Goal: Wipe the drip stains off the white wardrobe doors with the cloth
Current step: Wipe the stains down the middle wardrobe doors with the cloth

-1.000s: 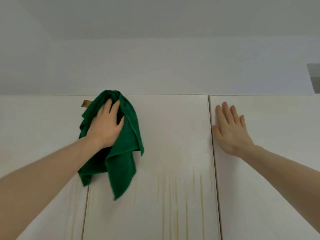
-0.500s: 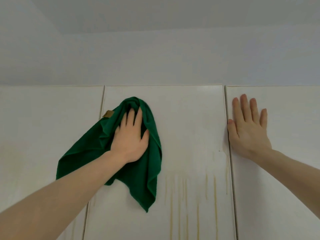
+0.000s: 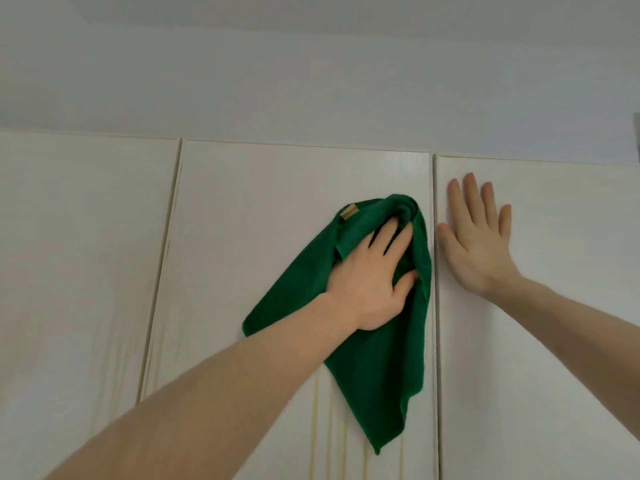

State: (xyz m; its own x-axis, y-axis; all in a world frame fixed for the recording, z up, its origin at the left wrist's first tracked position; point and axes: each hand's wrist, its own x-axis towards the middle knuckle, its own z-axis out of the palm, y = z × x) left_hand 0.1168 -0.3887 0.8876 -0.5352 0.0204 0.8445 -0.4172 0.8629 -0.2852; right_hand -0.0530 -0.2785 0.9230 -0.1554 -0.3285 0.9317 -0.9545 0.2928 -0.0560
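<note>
A dark green cloth with a tan tag lies flat against the middle white wardrobe door, near that door's right edge. My left hand presses it to the door with fingers stretched out; a fold of cloth covers the fingertips. The cloth's lower corner hangs down loose. Yellowish drip stains run down the middle door below the cloth. My right hand rests flat and spread on the right door, just past the gap.
A third white door stands at the left with faint streaks low down. Above the doors is a plain white wall and ceiling. A grey edge shows at the far right.
My left hand has slid the cloth rightward across the middle door, from its left edge to its right edge. The right hand stays flat on the right door.
</note>
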